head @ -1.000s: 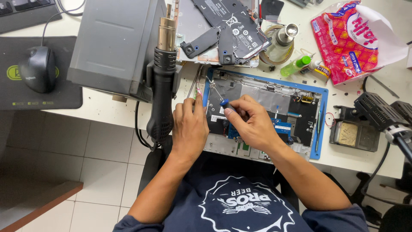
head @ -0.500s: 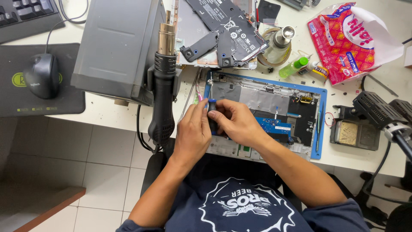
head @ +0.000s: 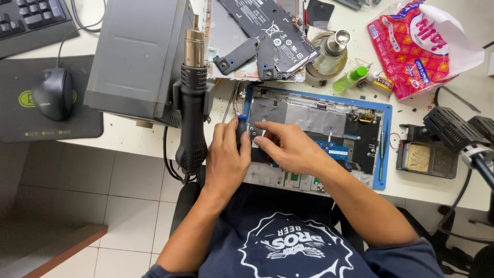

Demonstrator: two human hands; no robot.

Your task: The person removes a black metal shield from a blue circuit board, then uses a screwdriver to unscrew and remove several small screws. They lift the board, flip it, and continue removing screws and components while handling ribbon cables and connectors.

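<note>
An opened laptop base [head: 319,121] with a silver shield and dark circuit boards lies on a blue work mat [head: 387,149]. My left hand [head: 226,162] grips a small screwdriver [head: 241,127] with a black and blue handle, upright over the base's left edge. My right hand [head: 293,149] rests on the base just to the right, fingertips against the lower part of the screwdriver and the metal shield. Whether it also pinches the tool is unclear. The screwdriver's tip is hidden behind the fingers.
A hot-air gun [head: 193,103] hangs on a grey station [head: 136,56] left of the hands. Behind the laptop lie a removed cover with a black battery [head: 272,31], a round metal dispenser [head: 329,51], a green bottle [head: 351,78] and a red packet [head: 417,46]. Mouse [head: 51,92] far left, soldering stand [head: 429,154] right.
Both hands and the screwdriver have shifted left, from the middle of the laptop base to its left edge. The view has drifted slightly.
</note>
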